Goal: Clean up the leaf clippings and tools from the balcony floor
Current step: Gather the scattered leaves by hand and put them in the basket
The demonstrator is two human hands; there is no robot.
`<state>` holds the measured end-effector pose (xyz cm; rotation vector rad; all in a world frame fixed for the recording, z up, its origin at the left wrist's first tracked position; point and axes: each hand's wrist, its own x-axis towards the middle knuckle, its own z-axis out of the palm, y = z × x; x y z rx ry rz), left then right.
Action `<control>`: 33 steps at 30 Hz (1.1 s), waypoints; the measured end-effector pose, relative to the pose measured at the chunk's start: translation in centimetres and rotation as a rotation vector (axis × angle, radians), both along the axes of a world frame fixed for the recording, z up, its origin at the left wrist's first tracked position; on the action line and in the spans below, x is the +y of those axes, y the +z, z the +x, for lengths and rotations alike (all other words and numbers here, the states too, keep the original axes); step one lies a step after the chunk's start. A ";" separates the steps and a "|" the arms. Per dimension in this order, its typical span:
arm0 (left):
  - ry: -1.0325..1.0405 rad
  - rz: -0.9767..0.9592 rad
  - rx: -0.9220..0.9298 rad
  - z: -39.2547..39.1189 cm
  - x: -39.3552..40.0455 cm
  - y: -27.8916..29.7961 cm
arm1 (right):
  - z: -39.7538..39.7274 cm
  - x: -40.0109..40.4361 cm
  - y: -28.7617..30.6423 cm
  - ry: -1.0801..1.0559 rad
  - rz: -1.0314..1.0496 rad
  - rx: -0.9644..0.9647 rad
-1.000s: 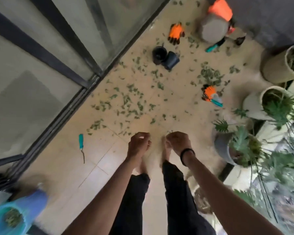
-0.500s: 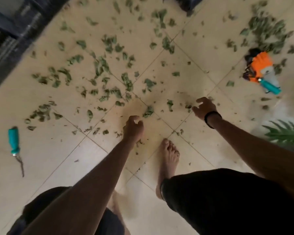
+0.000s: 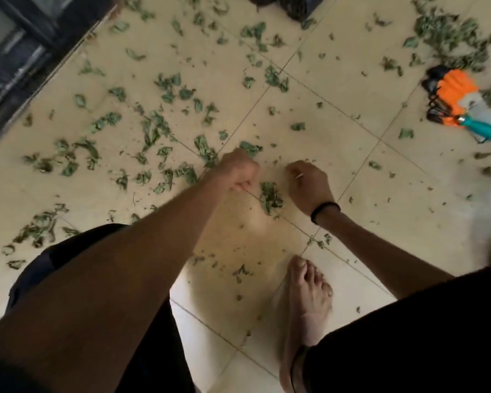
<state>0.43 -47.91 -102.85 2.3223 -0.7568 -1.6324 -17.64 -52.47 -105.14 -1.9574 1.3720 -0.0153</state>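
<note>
Beige tiled floor point(image 3: 352, 171), dark door frame point(image 3: 26, 69)

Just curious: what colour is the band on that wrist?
Black wristband, on the right wrist; head view.

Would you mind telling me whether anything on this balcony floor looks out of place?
Yes: green leaf clippings are scattered across the tiled floor, and an orange gardening glove lies with a teal-handled tool at right.

No text, label, brand, number or sign can be read anywhere in the view.
</note>
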 end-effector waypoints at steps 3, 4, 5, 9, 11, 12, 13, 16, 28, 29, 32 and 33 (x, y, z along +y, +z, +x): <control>0.012 -0.046 -0.063 1.7 1.0 0.1 | -0.8 -1.1 0.1 0.024 0.120 0.102; 0.024 -0.042 -0.050 1.7 1.7 0.0 | -0.7 -0.8 0.2 0.112 0.132 0.148; 0.021 -0.035 -0.036 1.4 2.4 -0.1 | -0.5 -0.2 0.3 0.218 0.123 0.189; 0.007 -0.004 -0.030 -1.3 5.2 -0.5 | 1.4 2.4 0.4 0.554 -0.017 0.300; 0.101 -0.013 -0.014 -2.0 6.0 -1.0 | 1.8 3.1 -0.3 0.573 -0.082 0.303; 0.135 -0.032 0.002 -2.2 6.2 -1.2 | 1.8 3.5 -0.7 0.568 -0.110 0.270; 0.161 -0.054 0.018 -2.2 6.3 -1.3 | 1.5 3.8 -1.0 0.569 -0.139 0.226; 0.297 -0.088 0.046 -1.9 7.0 -1.3 | 0.5 5.0 -1.6 0.633 -0.234 0.154; 1.129 -0.111 0.744 -2.4 7.6 0.5 | 5.0 4.7 5.8 0.421 -0.155 0.001; 1.209 -0.133 0.818 -2.0 7.8 1.0 | 5.9 5.2 6.5 0.486 -0.126 0.019; 1.362 -0.250 0.944 -0.2 8.8 1.6 | 8.2 5.5 8.3 0.553 -0.128 0.016; 1.389 -0.287 0.961 0.5 9.1 1.8 | 8.9 4.9 9.1 0.511 -0.156 -0.013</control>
